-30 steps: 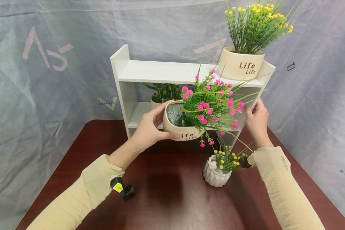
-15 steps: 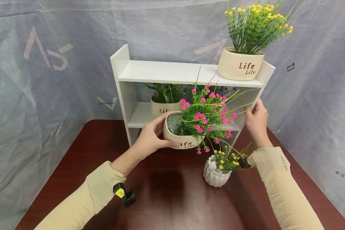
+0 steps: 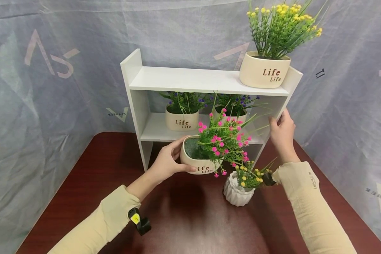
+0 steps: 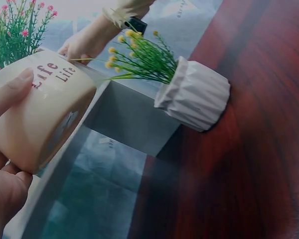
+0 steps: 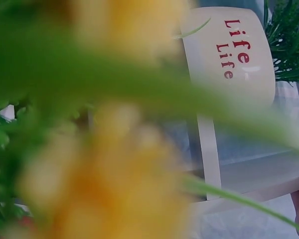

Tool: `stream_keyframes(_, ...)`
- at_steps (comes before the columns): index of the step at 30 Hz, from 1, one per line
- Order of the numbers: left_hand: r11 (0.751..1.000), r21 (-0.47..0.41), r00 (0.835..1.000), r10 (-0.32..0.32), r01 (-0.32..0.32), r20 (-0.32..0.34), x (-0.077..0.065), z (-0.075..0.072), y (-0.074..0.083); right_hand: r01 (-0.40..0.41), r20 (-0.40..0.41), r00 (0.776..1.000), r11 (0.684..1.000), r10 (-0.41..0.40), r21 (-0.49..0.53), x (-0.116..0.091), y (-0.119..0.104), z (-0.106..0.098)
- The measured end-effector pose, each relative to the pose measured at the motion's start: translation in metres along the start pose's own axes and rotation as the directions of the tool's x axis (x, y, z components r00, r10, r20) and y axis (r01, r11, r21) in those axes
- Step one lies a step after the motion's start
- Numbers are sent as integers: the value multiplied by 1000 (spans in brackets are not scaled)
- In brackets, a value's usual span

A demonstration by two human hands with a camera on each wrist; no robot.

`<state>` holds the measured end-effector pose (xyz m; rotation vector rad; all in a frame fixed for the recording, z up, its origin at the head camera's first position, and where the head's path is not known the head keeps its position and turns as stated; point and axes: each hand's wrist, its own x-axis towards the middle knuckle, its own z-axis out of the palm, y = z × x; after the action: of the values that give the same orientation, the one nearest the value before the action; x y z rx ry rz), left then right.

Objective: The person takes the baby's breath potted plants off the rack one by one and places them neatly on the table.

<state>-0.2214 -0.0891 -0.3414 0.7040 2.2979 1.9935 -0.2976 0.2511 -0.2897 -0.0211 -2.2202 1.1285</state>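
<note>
Oval pot (image 3: 209,167) at centre of the head view, raised above the counter (image 3: 190,225), in front of the white shelf (image 3: 184,77). My left hand (image 3: 166,160) holds its left end, thumb across the front, fingers behind. Long axis runs roughly left to right across the frame; mouth upward, "Life" lettering (image 3: 204,169) facing me. Pink flowers (image 3: 223,141) lean right. My right hand (image 3: 282,134), right of centre, grips the shelf's right side panel (image 3: 292,81). Ribbed planter (image 3: 238,193) with yellow flowers (image 3: 247,176) stands on the counter, lower right of the pot.
</note>
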Motion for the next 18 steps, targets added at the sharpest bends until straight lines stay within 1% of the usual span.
stream_keyframes(8, 1000, -8, 1000, -11, 11, 21, -4, 4, -21, 6, 4, 1000, 1000, -6, 3, 0, 0, 0)
stream_keyframes(13, 999, 8, 999, -45, 45, 22, -5, 7, -37, 3, 11, 1000, 1000, -3, 14, 0, 0, 0)
stream_keyframes(18, 998, 4, 997, -68, 67, 29, -8, 13, -53, 2, 0, 1000, 1000, -2, 16, 0, 0, 0)
